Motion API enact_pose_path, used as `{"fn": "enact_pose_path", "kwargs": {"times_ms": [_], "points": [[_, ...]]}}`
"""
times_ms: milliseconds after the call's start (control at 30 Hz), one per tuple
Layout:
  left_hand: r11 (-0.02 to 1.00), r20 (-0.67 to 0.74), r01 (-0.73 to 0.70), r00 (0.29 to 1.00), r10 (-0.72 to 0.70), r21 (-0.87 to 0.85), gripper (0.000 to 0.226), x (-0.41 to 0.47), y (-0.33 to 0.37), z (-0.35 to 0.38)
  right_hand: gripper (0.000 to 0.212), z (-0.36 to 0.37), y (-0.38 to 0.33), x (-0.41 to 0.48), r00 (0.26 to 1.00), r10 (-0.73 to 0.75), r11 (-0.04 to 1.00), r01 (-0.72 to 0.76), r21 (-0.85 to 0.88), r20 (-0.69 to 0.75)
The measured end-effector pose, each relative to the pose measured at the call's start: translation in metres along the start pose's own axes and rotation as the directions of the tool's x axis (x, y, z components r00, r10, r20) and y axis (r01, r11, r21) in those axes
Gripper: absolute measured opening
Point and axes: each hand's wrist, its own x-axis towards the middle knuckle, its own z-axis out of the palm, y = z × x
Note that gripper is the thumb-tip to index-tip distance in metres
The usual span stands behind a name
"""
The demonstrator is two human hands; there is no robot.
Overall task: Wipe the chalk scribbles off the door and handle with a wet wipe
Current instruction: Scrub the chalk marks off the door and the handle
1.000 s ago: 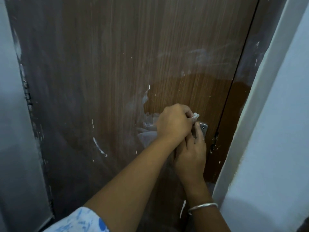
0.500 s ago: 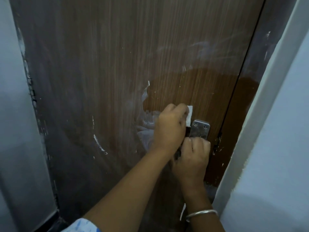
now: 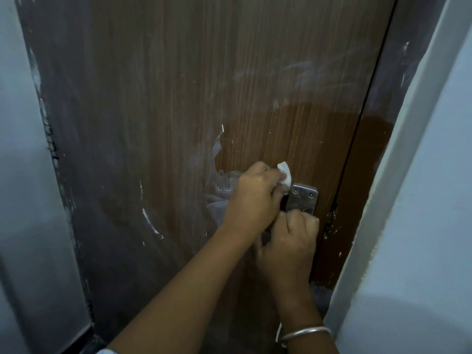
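Note:
The brown wood-grain door [image 3: 166, 103] fills the view, hazy with pale chalk smears. A darker wiped patch lies above the handle. White chalk marks [image 3: 218, 149] edge that patch, and a curved streak [image 3: 150, 223] sits lower left. My left hand [image 3: 252, 198] is closed on a crumpled white wet wipe [image 3: 362, 172], pressing it at the upper left corner of the metal handle plate [image 3: 304, 199]. My right hand [image 3: 288, 241], with a silver bangle at the wrist, is fisted just below the plate around the handle, which it hides.
The dark door frame [image 3: 367, 154] runs down the right of the door, with a white wall edge [image 3: 398, 175] beside it. A grey-white wall [image 3: 23, 175] borders the door's chipped left edge. Chalk haze also marks the frame's upper part.
My right hand has slid down off the metal plate, which now shows. My left hand with the wipe stays at the plate's upper left corner, the wipe sticking out more.

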Motion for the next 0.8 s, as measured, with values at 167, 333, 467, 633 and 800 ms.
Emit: {"fn": "enact_pose_path", "kwargs": {"times_ms": [167,333,467,633,800], "points": [[0.995,-0.125,0.099,0.987,-0.101,-0.02,0.018,-0.001,-0.015,-0.01,0.025,0.0,-0.001,0.001,0.998,-0.044,0.999,0.043,-0.016,-0.04],[0.999,-0.001,0.031,1.0,-0.031,-0.025,0.018,-0.005,-0.009,-0.004,0.022,0.0,-0.001,0.001,0.998,-0.043,0.997,0.041,-0.063,-0.035],[0.998,-0.024,0.054,0.998,-0.054,0.01,0.019,0.0,-0.019,-0.008,0.024,0.001,-0.001,-0.001,0.999,-0.016,0.998,0.013,-0.063,-0.047],[0.986,-0.152,0.163,0.975,-0.165,-0.025,0.016,-0.001,-0.027,-0.009,0.023,0.004,0.001,-0.002,0.996,-0.041,0.995,0.033,-0.097,-0.077],[0.999,-0.069,0.031,0.997,-0.029,0.027,0.013,-0.003,-0.01,0.004,0.024,0.006,0.002,-0.001,0.994,-0.045,0.996,0.037,-0.081,-0.099]]}}
